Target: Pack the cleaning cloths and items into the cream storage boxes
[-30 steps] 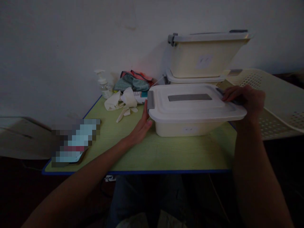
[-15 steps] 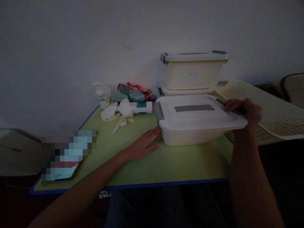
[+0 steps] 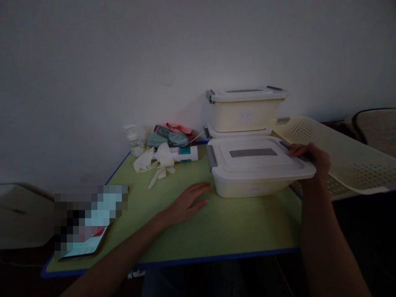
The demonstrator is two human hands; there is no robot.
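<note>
A cream storage box (image 3: 247,189) with a white lid (image 3: 256,167) stands on the green table in front of me. The lid has a grey strip on top and grey latches at both ends. My right hand (image 3: 314,159) is closed on the grey latch (image 3: 286,145) at the box's right end, fingers on top and the thumb side partly hidden. My left hand (image 3: 188,204) hovers or rests low over the table just left of the box, open, its fingers stretched toward the box's left end and holding nothing. Whether it touches the tabletop I cannot tell.
Behind stand two stacked storage boxes (image 3: 247,115). A perforated basket (image 3: 334,148) lies to the right. On the table (image 3: 173,243) are white gloves (image 3: 167,156), a white-and-teal bottle (image 3: 188,154), cloths (image 3: 168,136), a pump bottle (image 3: 134,142) and a pixelated tablet-like screen (image 3: 83,245).
My view has tilted up, so everything sits lower in the picture. My left hand has come slightly away from the box's left end. My right hand stays on the right latch.
</note>
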